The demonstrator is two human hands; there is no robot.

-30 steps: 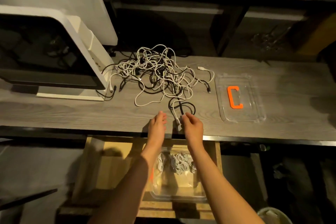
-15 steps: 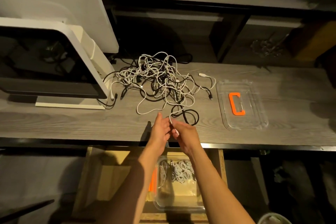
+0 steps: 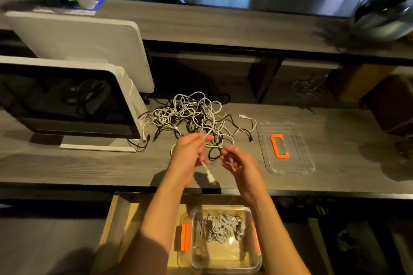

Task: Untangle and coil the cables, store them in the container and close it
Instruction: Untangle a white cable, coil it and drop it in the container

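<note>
Where the clear plastic container (image 3: 225,259) with orange clips sits nearest, coiled white cables (image 3: 220,227) fill it. Above, over the grey wood-grain desk (image 3: 89,167), left hand (image 3: 190,154) and right hand (image 3: 240,162) each pinch one white cable (image 3: 207,172). Beyond lie the tangled black-and-white cable pile (image 3: 192,116) and one clear lid (image 3: 288,163) with an orange handle. No writing is legible.

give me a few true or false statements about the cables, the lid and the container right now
1. The clear lid with the orange handle lies on the desk, right of the cable tangle. True.
2. The container below the desk edge is empty. False: coiled white cables lie in it.
3. The left hand holds a white cable whose plug hangs below it. True.
4. The right hand rests flat on the lid. False: it is raised beside the left hand at the cable.
</note>
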